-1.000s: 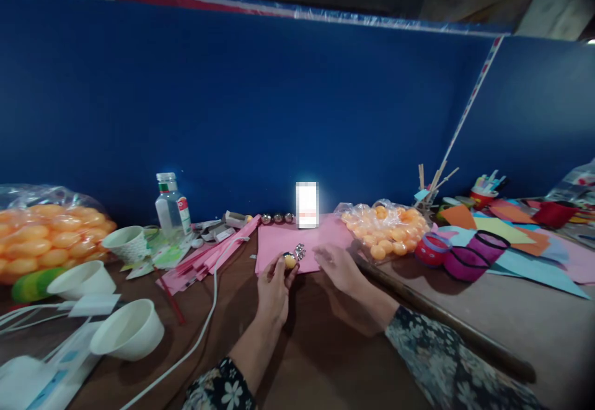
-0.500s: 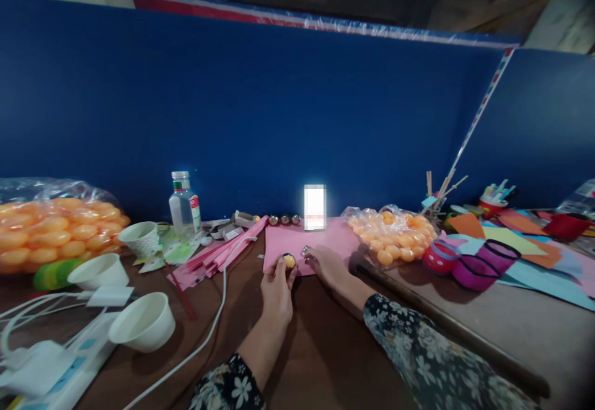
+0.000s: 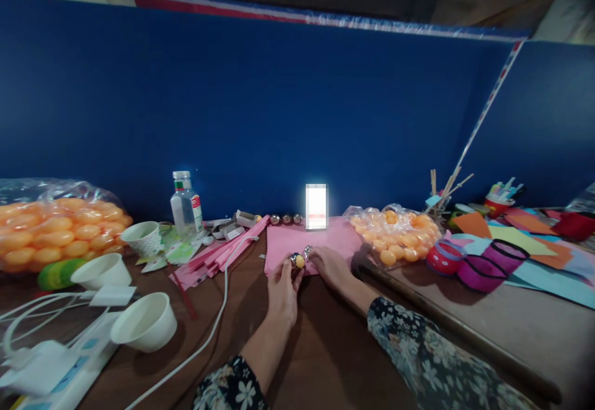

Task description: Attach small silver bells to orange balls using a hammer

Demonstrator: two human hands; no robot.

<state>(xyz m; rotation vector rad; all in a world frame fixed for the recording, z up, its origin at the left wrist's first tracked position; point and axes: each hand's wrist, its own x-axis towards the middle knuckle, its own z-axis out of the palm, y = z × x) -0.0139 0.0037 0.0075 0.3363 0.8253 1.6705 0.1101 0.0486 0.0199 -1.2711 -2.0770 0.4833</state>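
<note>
Just over the front edge of a pink sheet (image 3: pixel 283 239), my left hand (image 3: pixel 282 295) pinches a small shiny ball (image 3: pixel 294 263), dark metallic with a yellow side. My right hand (image 3: pixel 333 269) is on the right, its fingertips closed on a small silvery shiny piece (image 3: pixel 307 251) whose kind is too small to make out. Ball and silvery piece are very close together; whether they touch I cannot tell. Along the back edge of the sheet sit three dark shiny balls (image 3: pixel 286 218), left of a bright pixelated upright rectangle (image 3: pixel 317 205).
Bags of orange balls (image 3: pixel 404 236) stand on both sides. To the left are paper cups (image 3: pixel 144 323), a power strip (image 3: pixel 69 366), a white cable (image 3: pixel 218 317), pink strips (image 3: pixel 209 261) and a bottle (image 3: pixel 186 212). Coloured paper (image 3: pixel 534 283) and purple containers (image 3: pixel 483 272) lie right.
My left hand has moved slightly right with the ball, closing the gap to the silvery piece. The ball shows more of its dark side. My right hand has barely moved.
</note>
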